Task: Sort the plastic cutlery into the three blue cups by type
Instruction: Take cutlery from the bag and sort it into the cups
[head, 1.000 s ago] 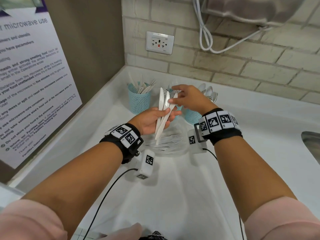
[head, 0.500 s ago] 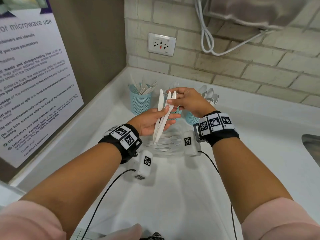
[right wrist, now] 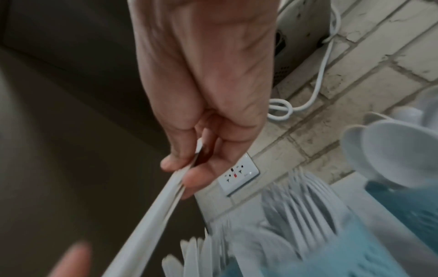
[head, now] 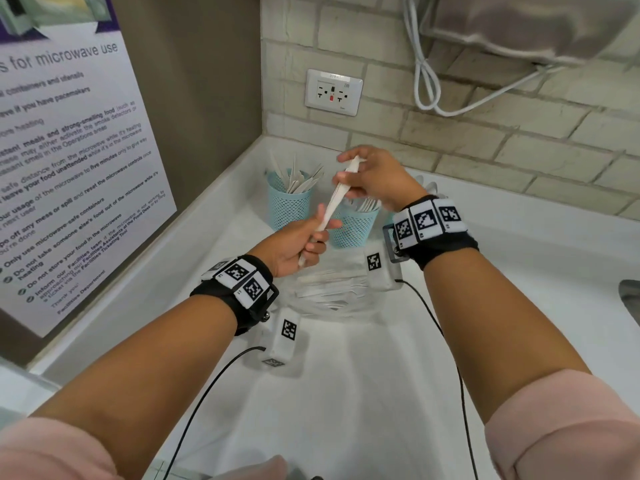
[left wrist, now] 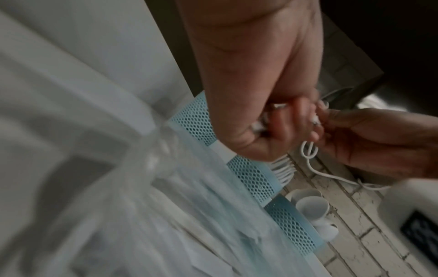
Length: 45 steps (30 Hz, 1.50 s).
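Both hands hold a tight bundle of white plastic knives [head: 333, 199] above the counter, tilted up to the right. My left hand [head: 317, 235] grips its lower end and my right hand [head: 349, 178] pinches its upper end [right wrist: 189, 174]. Behind them stand three blue mesh cups. The left cup [head: 289, 207] holds knives, the middle cup [head: 353, 228] holds forks [right wrist: 298, 202], and the right cup [left wrist: 294, 224], with spoons [left wrist: 310, 204], is mostly hidden behind my right wrist in the head view. More white cutlery lies in a clear bag [head: 332, 292] under my hands.
The white counter [head: 346, 393] ends in a corner, with a brick wall behind and a poster wall [head: 69, 174] on the left. A socket [head: 334, 92] and a looped white cable [head: 429, 84] hang above the cups. A metal sink edge [head: 631, 299] shows at the right.
The knives, fanned apart in my left hand before, are now gathered into one bundle. My right hand has moved up and closed on their upper end, and the bundle leans more to the right.
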### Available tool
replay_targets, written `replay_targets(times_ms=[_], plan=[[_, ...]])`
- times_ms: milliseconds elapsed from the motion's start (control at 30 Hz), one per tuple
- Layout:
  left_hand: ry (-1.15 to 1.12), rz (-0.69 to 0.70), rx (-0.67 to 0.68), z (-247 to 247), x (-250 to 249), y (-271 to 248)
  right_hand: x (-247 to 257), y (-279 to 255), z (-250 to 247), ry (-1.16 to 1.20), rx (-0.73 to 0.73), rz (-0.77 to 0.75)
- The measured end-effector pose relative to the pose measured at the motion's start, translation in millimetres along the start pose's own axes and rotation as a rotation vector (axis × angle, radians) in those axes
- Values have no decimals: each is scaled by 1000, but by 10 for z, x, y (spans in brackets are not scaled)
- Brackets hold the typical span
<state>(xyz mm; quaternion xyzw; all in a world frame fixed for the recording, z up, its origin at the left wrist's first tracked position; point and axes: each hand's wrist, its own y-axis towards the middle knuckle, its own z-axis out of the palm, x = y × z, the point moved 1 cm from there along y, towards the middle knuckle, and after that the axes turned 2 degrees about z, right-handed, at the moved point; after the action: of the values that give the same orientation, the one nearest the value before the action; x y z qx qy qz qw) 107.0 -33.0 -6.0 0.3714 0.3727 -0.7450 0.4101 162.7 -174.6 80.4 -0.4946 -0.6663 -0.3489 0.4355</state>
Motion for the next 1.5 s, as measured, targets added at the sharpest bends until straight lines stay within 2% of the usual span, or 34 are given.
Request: replay_targets(times_ms=[67,133,200,233,300,400,567,667,800,867,1033,1200,1267,1367,1400,1433,1500], plan=[[-65,40,-122,-122,-13,17,127,114,-117,17,-145,-50],[-4,88,-321,-242,-9,34,256,224,-184,65,-305,-115],[331,145,-505,-337,12,45,353,313,-166,91,-443,-184],[537,172,-541,-383,29,47,382,353,-123,96,-486,-218],[856,165,-496,-435,70,22,397,427,10,75,-534,-269],[1067,106,-343,-445,91,-27,332,523,245,-20,-554,-313],[1199,71,-160,-418,78,-78,141,627,594,-246,-396,-331],[1193,51,-172,-424,99,-90,25,658,755,-480,-260,-346],[1110,29,-220,-420,142,-70,-112,652,920,-945,-138,-277],[1081,25,-230,-418,152,-68,-169,630,962,-1046,-71,-250],[1040,40,-249,-418,153,-75,-133,568,882,-1065,54,-167],[1093,45,-267,-386,186,-72,137,322,523,-773,-91,-127],[1166,43,-309,-344,205,-58,195,162,355,-713,-17,-39],[1493,144,-463,-214,237,-79,62,-66,210,-940,257,215],[1593,203,-466,-152,256,-80,-37,-119,191,-1009,322,299],[1641,253,-424,-95,283,-73,-137,-164,177,-1057,357,365],[1613,246,-283,-1,349,-43,-340,-251,165,-1081,388,456]])
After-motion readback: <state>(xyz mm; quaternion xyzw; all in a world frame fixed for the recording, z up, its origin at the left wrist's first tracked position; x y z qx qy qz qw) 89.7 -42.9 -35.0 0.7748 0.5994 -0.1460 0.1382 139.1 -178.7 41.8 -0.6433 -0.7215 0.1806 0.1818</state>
